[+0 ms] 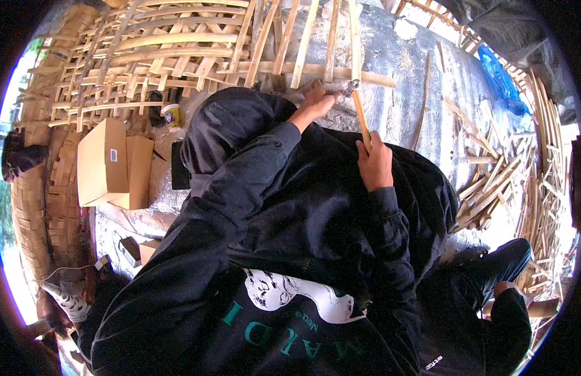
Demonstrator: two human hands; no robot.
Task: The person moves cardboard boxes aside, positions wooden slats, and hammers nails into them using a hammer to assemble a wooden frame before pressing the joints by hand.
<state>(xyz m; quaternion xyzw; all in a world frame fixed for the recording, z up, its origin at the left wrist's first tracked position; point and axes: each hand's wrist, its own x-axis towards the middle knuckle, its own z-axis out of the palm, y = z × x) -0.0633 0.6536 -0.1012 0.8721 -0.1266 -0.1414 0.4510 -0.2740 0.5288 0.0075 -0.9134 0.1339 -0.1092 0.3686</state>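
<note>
My right hand (375, 164) is closed round the wooden handle of a hammer (363, 119). The hammer's metal head is up at the edge of a bamboo lattice (315, 70), close to a crosswise strip. Just left of the hammer head is my left hand (317, 103), its fingers bent together under that strip. Whatever those fingers pinch is too small to make out. Long bamboo slats run from the strip toward the top of the view. Dark clothing covers my knees and arms below both hands.
Cardboard boxes (109, 164) and a yellow-labelled tub (171, 118) are at left. Loose bamboo strips (497, 185) pile up at right, near a blue plastic sheet (500, 78). Another person's bent leg (507, 263) is at lower right. A silvery sheet (397, 56) covers the floor.
</note>
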